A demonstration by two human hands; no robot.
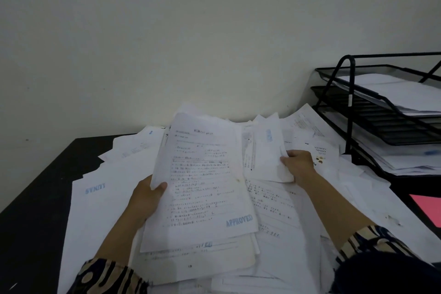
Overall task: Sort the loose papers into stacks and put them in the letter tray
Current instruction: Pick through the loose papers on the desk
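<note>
A wide heap of loose white papers (114, 198) covers the dark desk. My left hand (146, 200) grips the left edge of a small stack of printed sheets (202, 186); the top sheet bears a blue "APPROVED" stamp at its lower right. My right hand (299, 164) pinches the edge of another sheet with a blue stamp (265, 150), lifted off the heap. A black wire letter tray (350, 100) with three tiers stands at the right; papers lie in its top and bottom tiers.
The dark desk (35, 210) shows bare at the left. A pink sheet or folder (427, 210) lies at the right edge below the tray. A pale wall rises directly behind the desk.
</note>
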